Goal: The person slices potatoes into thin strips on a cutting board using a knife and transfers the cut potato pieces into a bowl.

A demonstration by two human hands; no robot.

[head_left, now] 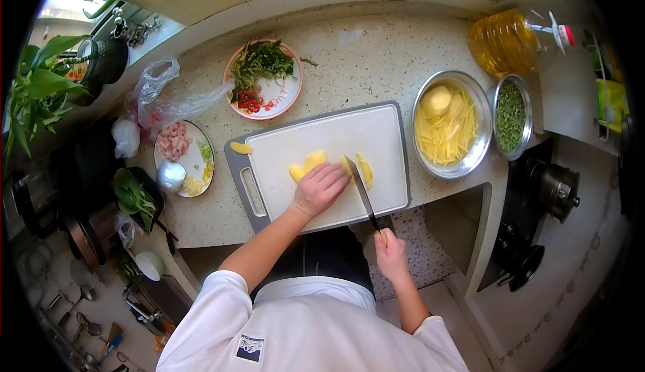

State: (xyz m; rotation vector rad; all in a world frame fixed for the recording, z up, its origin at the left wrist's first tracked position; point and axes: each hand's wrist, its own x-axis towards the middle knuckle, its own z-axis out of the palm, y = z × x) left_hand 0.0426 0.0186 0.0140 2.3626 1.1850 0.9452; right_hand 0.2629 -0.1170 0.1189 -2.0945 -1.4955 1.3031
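Observation:
On the white cutting board (289,204) with a grey rim, my left hand (322,187) presses down on pale yellow potato pieces (314,160), its fingers together. My right hand (390,250) is closed round the handle of a knife (364,196) at the board's front edge. The blade points forward over the board, its tip beside my left fingertips. Thin yellow slices (365,170) lie just right of the blade. One more piece (240,148) rests at the board's upper left corner.
Right of the board stand a metal bowl (421,150) of potato strips, a bowl of chopped greens (510,116) and an oil jug (504,41). Behind it is a plate (279,93) with herbs and red chillies. A meat plate (195,140) and plastic bags (158,83) are left.

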